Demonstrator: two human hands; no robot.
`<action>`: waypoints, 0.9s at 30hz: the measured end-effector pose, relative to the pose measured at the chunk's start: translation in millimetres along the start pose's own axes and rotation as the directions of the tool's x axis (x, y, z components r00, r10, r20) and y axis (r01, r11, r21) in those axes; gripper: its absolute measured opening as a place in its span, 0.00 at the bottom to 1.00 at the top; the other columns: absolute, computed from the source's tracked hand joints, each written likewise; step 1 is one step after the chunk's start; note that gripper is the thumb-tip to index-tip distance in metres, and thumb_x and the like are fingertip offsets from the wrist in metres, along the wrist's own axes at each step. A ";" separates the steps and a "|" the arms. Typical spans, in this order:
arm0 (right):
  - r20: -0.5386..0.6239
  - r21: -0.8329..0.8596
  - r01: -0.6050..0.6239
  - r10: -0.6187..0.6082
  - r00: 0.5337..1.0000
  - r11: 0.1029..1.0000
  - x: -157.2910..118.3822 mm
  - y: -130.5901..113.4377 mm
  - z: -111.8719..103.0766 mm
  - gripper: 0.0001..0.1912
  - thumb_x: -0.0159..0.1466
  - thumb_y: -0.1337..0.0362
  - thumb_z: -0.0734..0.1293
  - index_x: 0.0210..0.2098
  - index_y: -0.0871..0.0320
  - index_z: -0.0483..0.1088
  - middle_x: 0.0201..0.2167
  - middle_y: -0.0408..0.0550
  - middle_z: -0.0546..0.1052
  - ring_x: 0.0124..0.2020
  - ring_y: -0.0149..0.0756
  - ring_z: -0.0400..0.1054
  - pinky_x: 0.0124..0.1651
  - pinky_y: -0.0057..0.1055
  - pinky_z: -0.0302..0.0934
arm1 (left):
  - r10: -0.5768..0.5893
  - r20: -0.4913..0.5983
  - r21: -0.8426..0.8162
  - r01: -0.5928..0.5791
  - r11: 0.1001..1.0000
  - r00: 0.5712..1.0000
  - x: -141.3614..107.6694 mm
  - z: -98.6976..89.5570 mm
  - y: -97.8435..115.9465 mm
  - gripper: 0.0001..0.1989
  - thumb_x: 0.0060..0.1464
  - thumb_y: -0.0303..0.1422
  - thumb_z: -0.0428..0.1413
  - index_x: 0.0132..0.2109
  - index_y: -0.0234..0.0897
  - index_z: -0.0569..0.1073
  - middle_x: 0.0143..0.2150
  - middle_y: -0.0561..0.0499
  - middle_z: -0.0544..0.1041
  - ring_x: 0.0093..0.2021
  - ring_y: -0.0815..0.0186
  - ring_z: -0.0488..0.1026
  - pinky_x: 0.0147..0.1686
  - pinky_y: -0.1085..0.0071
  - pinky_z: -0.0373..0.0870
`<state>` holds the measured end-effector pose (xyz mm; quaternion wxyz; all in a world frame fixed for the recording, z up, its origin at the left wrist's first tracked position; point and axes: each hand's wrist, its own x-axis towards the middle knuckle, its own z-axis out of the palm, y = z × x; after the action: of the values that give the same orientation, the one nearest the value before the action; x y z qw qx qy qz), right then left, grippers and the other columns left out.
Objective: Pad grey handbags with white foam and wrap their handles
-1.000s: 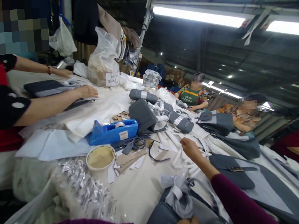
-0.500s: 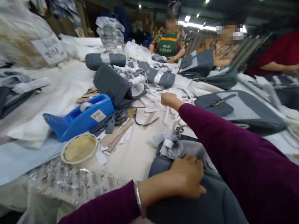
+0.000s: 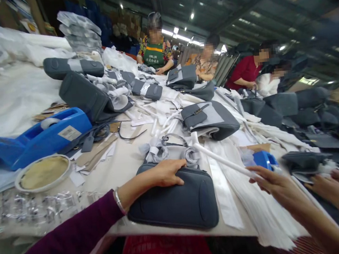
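Observation:
A dark blue-grey bag [image 3: 176, 205] lies at the table's near edge, its grey-wrapped handle ends [image 3: 160, 153] standing at the far side. My left hand [image 3: 166, 174], with a bracelet at the wrist, grips the bag's upper edge, thumb on the face and fingers at the far rim. To the right of the bag, a hand I take for my right hand [image 3: 269, 177] is closed around a long white tube [image 3: 219, 158]. That tube slants up to the left, its far end above the bag. The forearm shows bare.
At left are a blue tape dispenser [image 3: 42, 134] and a round dish of yellowish paste [image 3: 44, 173]. More grey bags [image 3: 210, 117] and loose white tubes lie beyond. White sheets [image 3: 253, 202] hang over the near edge. A co-worker's hands [image 3: 329, 186] handle a bag at far right.
My right hand has come back from the middle of the table toward the right, now with a white tube. The bag lies flatter, and my left hand stays on it. The view has swung right.

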<state>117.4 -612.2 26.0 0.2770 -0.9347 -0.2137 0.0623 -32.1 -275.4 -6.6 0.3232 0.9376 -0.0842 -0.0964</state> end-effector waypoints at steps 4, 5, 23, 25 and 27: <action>0.000 -0.025 -0.055 0.055 0.999 0.998 -12.7 34.4 -0.5 0.26 0.57 0.47 0.61 0.47 0.58 0.71 0.28 0.49 0.76 0.27 0.38 0.64 0.34 0.35 0.60 | 0.010 -0.018 0.007 -0.010 1.000 1.000 -2.1 -0.4 4.8 0.18 0.49 0.34 0.59 0.47 0.39 0.66 0.45 0.50 0.75 0.44 0.60 0.72 0.37 0.73 0.63; 0.009 -0.029 -0.053 0.054 0.999 0.998 -12.0 40.6 -1.6 0.26 0.57 0.47 0.61 0.47 0.57 0.71 0.28 0.49 0.76 0.27 0.38 0.64 0.34 0.35 0.60 | 0.007 -0.020 0.011 -0.007 1.000 1.000 -2.6 -0.4 5.7 0.18 0.49 0.34 0.59 0.47 0.39 0.66 0.45 0.50 0.75 0.44 0.60 0.72 0.37 0.73 0.63; 0.074 -0.126 0.329 -0.322 0.944 0.936 43.8 55.1 4.9 0.15 0.58 0.62 0.58 0.41 0.53 0.72 0.45 0.51 0.74 0.48 0.46 0.68 0.52 0.42 0.58 | -0.021 -0.011 0.017 0.021 1.000 1.000 -6.7 -4.0 16.4 0.25 0.48 0.33 0.60 0.54 0.38 0.65 0.54 0.47 0.70 0.52 0.57 0.68 0.49 0.68 0.63; 0.130 -0.088 0.390 -0.377 0.917 0.917 49.8 44.1 11.0 0.14 0.58 0.63 0.58 0.41 0.53 0.71 0.43 0.50 0.74 0.48 0.45 0.67 0.53 0.41 0.58 | -0.026 -0.010 0.015 0.026 1.000 1.000 -7.0 -4.4 17.4 0.26 0.48 0.33 0.60 0.55 0.38 0.65 0.54 0.47 0.70 0.52 0.57 0.68 0.49 0.68 0.64; 0.205 -0.042 0.445 -0.428 0.880 0.895 54.8 32.0 18.8 0.14 0.59 0.64 0.58 0.41 0.53 0.71 0.42 0.49 0.74 0.46 0.43 0.67 0.52 0.40 0.57 | -0.031 -0.010 0.018 0.031 0.999 0.999 -7.3 -4.7 18.4 0.26 0.48 0.33 0.60 0.55 0.38 0.65 0.54 0.47 0.70 0.52 0.57 0.68 0.49 0.68 0.64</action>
<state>174.1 -603.4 -7.2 0.2207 -0.8634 -0.4469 0.0778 -39.9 -285.3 9.3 0.3137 0.9421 -0.0688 -0.0960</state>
